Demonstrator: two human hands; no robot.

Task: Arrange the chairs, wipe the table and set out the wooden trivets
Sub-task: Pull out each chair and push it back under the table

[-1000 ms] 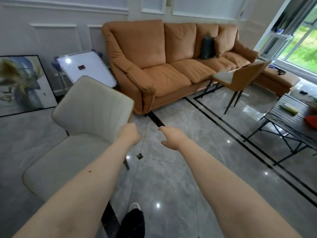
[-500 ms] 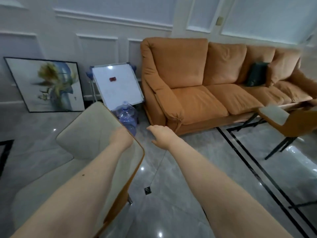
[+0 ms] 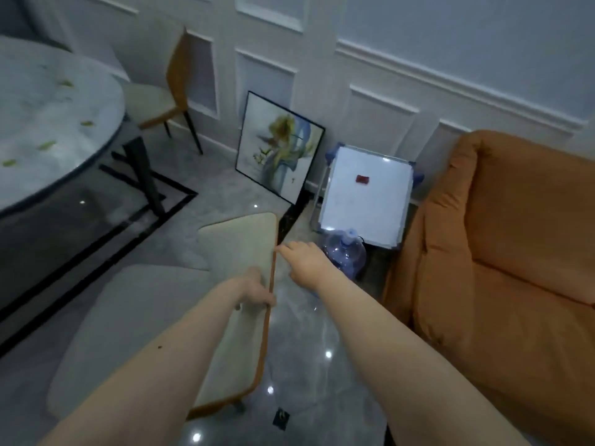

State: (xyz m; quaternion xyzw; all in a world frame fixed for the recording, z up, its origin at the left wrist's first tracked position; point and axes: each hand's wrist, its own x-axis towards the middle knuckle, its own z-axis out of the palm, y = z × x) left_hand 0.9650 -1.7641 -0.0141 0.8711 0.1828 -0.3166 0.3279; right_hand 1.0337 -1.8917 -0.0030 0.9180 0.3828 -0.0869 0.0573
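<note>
Your left hand [image 3: 257, 292] grips the top edge of the cream chair [image 3: 180, 317] backrest, fingers curled over it. Your right hand [image 3: 304, 260] sits just beside that edge farther along, fingertips touching it, fingers loosely bent. The chair's seat points toward the round counter [image 3: 48, 123] at far left. Beyond stand a water bottle [image 3: 346, 254], whiteboard [image 3: 367, 197], painting [image 3: 278, 146] and second chair [image 3: 164, 98].

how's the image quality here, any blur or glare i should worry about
Head view: dim and bluish, and soft all over, the round table blurred most. Small glare spots dot the glossy floor and the whiteboard. Wide-angle bending curves the wall panels. The left hand on the chair back remains readable.
</note>
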